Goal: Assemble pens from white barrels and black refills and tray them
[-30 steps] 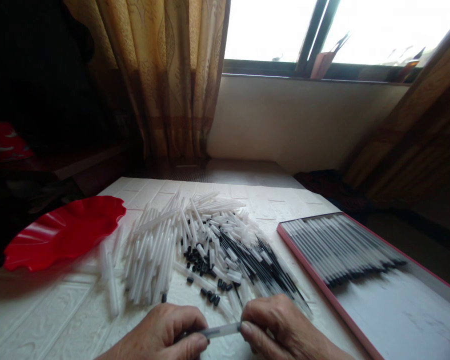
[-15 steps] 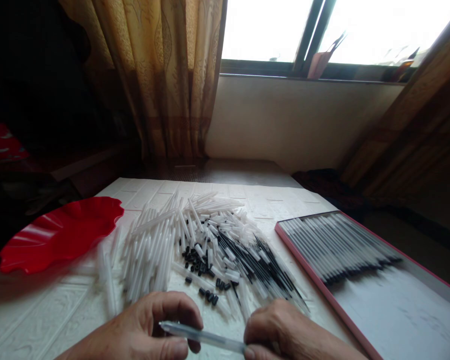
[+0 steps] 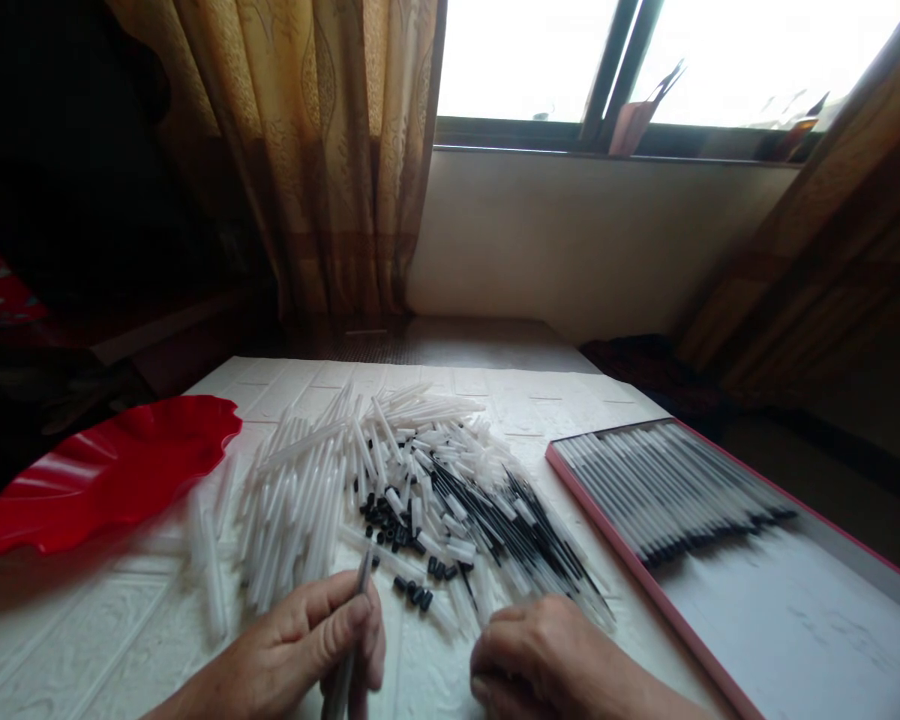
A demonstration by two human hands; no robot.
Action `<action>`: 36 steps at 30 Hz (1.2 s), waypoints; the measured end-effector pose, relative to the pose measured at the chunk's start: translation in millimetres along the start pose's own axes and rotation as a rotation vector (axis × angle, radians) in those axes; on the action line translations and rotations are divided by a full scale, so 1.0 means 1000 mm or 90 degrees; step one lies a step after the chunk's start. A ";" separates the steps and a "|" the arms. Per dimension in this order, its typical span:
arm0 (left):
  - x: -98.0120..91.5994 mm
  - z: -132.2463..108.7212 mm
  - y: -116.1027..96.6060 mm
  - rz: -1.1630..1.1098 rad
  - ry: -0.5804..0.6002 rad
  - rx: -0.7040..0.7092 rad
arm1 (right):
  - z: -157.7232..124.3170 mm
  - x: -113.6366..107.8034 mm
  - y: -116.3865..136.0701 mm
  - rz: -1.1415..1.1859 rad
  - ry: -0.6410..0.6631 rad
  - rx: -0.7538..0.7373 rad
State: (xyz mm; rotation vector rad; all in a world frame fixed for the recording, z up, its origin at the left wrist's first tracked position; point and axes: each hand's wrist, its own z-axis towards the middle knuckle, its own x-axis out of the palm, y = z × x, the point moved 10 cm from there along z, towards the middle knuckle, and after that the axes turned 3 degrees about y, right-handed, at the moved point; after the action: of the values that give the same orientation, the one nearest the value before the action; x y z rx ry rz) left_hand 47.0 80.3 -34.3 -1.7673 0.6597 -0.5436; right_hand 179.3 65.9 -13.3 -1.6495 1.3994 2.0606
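Note:
In my left hand (image 3: 311,640) is a pen (image 3: 364,572), pinched between thumb and fingers with its tip pointing up. The lower barrel passes down behind the thumb. My right hand (image 3: 559,655) is closed, fingers curled under; what it holds, if anything, is hidden. Ahead of both hands lies a heap of pen parts: clear tubes (image 3: 300,520), black end plugs (image 3: 382,520), dark ink refills (image 3: 480,510) and short clear caps (image 3: 461,550). A few black plugs (image 3: 412,592) lie between my hands, just beyond the fingers.
A red wavy-edged dish (image 3: 120,470) sits on the left. To the right, a pink-edged box (image 3: 607,520) holds a row of assembled pens (image 3: 682,490). White brick-patterned sheeting (image 3: 570,400) covers the table. Behind are a curtain (image 3: 330,180) and a window.
The pen has turned from lying across between both hands to standing upright in my left hand. My right hand has let go of its end and its fingers have curled in.

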 end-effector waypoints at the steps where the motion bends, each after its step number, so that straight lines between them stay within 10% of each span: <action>1: 0.000 0.001 0.006 -0.010 -0.007 -0.015 | 0.001 -0.002 -0.003 -0.021 -0.046 0.002; 5: -0.002 0.003 0.004 0.163 -0.056 -0.021 | -0.003 -0.012 -0.010 -0.086 -0.220 0.044; 12: 0.015 0.001 -0.001 0.472 0.048 -0.108 | 0.002 -0.005 -0.001 -0.235 -0.249 0.063; 36: 0.018 -0.001 -0.021 0.438 0.032 0.013 | -0.006 -0.009 -0.010 -0.171 -0.180 0.079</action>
State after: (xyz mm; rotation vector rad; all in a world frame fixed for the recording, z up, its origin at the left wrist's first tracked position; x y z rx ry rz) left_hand 63.2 72.3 -13.6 -1.3880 1.2208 -0.1161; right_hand 193.2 70.9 -11.0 -1.3504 1.1221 1.9213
